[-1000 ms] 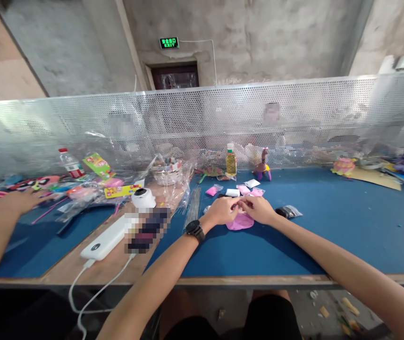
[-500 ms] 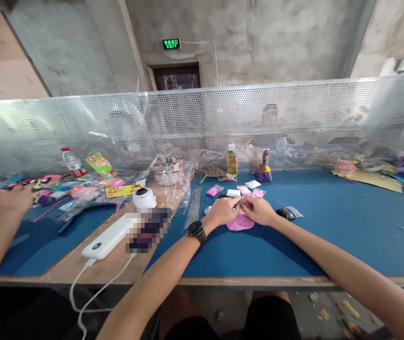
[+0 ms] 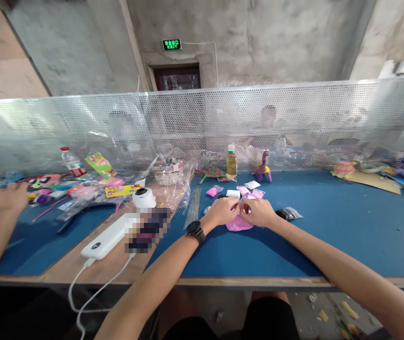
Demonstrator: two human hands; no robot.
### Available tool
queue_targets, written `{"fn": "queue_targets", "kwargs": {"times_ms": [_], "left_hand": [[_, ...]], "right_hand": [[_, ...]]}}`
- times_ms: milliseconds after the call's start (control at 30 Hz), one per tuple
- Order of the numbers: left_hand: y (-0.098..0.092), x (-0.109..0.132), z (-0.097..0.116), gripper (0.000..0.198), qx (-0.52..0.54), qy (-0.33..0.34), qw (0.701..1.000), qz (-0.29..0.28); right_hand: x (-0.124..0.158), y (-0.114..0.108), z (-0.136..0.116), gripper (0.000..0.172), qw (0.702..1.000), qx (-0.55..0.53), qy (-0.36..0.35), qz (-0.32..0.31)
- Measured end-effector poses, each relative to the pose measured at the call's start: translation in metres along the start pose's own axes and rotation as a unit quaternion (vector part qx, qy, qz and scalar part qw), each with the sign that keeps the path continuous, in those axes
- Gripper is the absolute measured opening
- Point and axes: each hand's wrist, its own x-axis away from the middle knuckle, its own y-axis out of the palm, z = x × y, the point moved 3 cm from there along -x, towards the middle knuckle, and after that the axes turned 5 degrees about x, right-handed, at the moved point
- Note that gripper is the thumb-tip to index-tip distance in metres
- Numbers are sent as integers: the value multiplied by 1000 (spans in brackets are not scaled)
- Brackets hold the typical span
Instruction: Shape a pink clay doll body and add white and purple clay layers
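Note:
My left hand (image 3: 222,211), with a black watch on its wrist, and my right hand (image 3: 258,212) meet over a pink lump of clay (image 3: 238,224) lying on the blue table mat (image 3: 329,226). Both sets of fingers are pinched together at the clay's top edge, where something small and pink sits between them. Just behind my hands lie small bags of pink and white clay (image 3: 237,192). A black bag (image 3: 287,213) rests to the right of my right hand.
A white power bank (image 3: 105,237) with its cable lies at the left, beside a white round device (image 3: 144,198). A yellow bottle (image 3: 231,162) and a purple clay figure (image 3: 264,167) stand by the perforated metal screen (image 3: 294,123). Another person's hand (image 3: 5,198) rests among packets at far left.
My hands have kept pinching at the pink clay and barely shifted. The other person's hand at the far left has drawn back a little to the left.

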Motion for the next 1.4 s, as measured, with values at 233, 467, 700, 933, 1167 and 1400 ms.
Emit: {"fn": "queue_targets", "kwargs": {"times_ms": [233,467,700,933,1167,1400], "left_hand": [[-9,-2,3,20,35,-22,999,24],[-5,-1,2,21,38,-64,997,19],[-2,0,5,23,31,-65,997,8],[-2,-1,3,24,32,-70,996,55],[3,0,0,22,35,-55,997,46],[-6,-1,-11,25,119,-91,971,186]], "right_hand": [[0,2,-5,25,999,33,-10,3],[-5,-5,6,20,996,61,59,19],[-5,-5,5,15,999,30,31,29],[-5,-5,10,21,997,-7,53,51],[-6,11,7,29,995,-52,-69,54],[-18,19,23,38,954,-284,-55,84]]}}
